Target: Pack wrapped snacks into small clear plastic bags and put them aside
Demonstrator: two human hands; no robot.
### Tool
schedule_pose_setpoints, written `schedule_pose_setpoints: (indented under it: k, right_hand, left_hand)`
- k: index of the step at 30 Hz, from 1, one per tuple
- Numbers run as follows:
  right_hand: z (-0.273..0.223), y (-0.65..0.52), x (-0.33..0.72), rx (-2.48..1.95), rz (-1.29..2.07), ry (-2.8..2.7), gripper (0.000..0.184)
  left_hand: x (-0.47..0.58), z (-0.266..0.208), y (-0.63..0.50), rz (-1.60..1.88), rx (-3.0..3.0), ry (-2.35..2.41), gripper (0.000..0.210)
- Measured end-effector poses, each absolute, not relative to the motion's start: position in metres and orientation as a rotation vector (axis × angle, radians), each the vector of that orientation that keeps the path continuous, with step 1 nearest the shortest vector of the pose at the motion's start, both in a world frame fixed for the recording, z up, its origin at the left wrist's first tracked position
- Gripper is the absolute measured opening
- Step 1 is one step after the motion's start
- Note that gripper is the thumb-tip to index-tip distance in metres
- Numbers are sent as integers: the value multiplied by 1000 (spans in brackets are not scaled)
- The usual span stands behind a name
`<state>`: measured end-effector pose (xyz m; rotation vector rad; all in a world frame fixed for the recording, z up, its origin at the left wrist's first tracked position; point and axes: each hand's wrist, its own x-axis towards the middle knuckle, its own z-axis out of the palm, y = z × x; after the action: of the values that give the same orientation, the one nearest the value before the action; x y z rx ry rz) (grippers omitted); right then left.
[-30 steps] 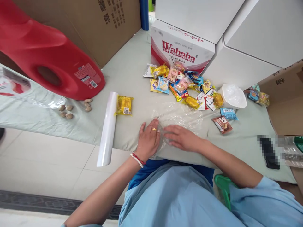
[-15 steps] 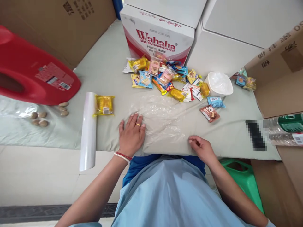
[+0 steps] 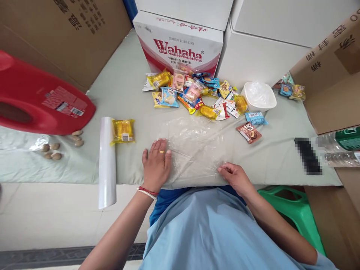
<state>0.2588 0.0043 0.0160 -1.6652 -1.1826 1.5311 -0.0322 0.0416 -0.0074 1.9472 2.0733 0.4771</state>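
Observation:
A clear, thin plastic bag (image 3: pixel 194 150) lies crinkled on the cloth in front of me. My left hand (image 3: pixel 156 161) rests flat on its left edge, fingers stretched out. At its right side, my right hand (image 3: pixel 233 174) pinches the near-right edge between thumb and forefinger, and creases run from that pinch across the plastic. To the left of my left hand, a yellow-wrapped snack (image 3: pixel 123 131) lies against a white roll of plastic (image 3: pixel 107 161), whose near end juts past the table edge.
Many wrapped snacks (image 3: pixel 194 92) are heaped before a Wahaba-style printed carton (image 3: pixel 180 47). Right of them stands a white bowl (image 3: pixel 260 95) with clear plastic inside. A red jug (image 3: pixel 42 97) and several brown nuts (image 3: pixel 52 150) are left; plastic bottles (image 3: pixel 337 146) lie right.
My right hand has moved slightly left and now pinches the bag's edge, pulling creases into it. My left hand stays flat. The view has shifted a little.

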Motion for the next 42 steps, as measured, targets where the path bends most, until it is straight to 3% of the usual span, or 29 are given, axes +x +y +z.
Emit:
schedule_pose_setpoints:
  k: [5, 9, 11, 17, 21, 23, 28, 31, 36, 40, 42]
  right_hand:
    - [16, -16, 293, -1799, 1457, -1374, 40]
    - [39, -9, 304, -1995, 917, -1354, 38]
    - [56, 6, 289, -1891, 688, -1483, 31]
    - [60, 51, 174, -1258, 582, -2508, 22]
    - [22, 51, 124, -962, 511, -2738, 51]
    - [3, 46, 117, -896, 516, -2754, 59]
    - [-22, 40, 113, -918, 553, -2696, 56]
    - [-22, 42, 111, -933, 613, -2695, 51]
    - [-10, 39, 125, -803, 905, -2632, 50]
    - [5, 40, 164, -499, 1247, -2532, 29]
    - [18, 59, 187, -527, 1304, -2504, 26]
  left_hand:
    - [-29, -10, 45, 363, 2117, 2035, 56]
    - [-27, -12, 43, 343, 2188, 2019, 59]
    - [-27, -12, 43, 332, 2174, 2022, 59]
    - [-35, -17, 48, 524, 1964, 2017, 59]
    - [-48, -16, 53, 684, 1804, 1979, 55]
    - [-50, -8, 54, 705, 1823, 2048, 50]
    - [-23, 22, 56, 685, 2126, 2051, 37]
    - [-9, 19, 71, 611, 2182, 1891, 43]
    - [-21, -7, 96, 412, 2063, 2054, 57]
    - [-26, -18, 92, 363, 2206, 2016, 64]
    - [-24, -19, 89, 356, 2234, 2007, 68]
